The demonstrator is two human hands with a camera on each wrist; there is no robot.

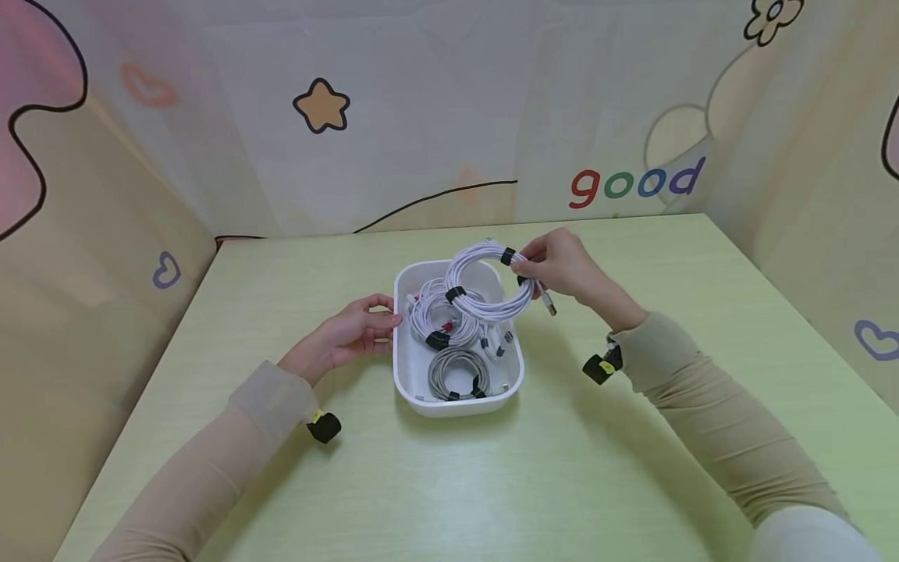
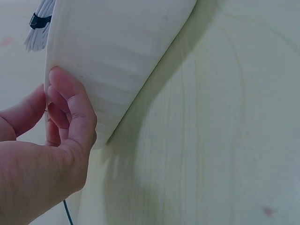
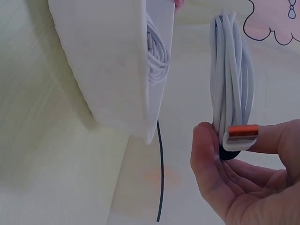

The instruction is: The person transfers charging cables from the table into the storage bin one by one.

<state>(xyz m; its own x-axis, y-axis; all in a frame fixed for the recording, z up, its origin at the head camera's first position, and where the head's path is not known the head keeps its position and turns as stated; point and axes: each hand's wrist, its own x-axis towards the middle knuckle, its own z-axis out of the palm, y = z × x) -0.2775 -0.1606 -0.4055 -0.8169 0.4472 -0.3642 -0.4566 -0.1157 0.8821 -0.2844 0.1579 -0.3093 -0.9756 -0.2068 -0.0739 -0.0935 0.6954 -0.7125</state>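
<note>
My right hand (image 1: 562, 265) pinches a coiled white cable (image 1: 485, 312), bundled with black ties, and holds it above the right side of a white plastic bin (image 1: 403, 390). In the right wrist view a connector with an orange inside (image 3: 243, 131) shows beside the thumb and fingers. My left hand (image 1: 354, 328) grips the bin's left rim; in the left wrist view its fingers lie against the outer wall (image 2: 112, 56). Inside the bin rest another white cable coil (image 1: 424, 320), partly hidden by the raised one, and a grey cable coil (image 1: 438, 375) nearer the front.
The bin stands on a pale wooden-looking table (image 1: 449, 484). A printed backdrop (image 1: 435, 117) rises behind the table, and patterned side walls (image 1: 808, 195) flank it. Each wrist carries a small black camera (image 1: 325, 428).
</note>
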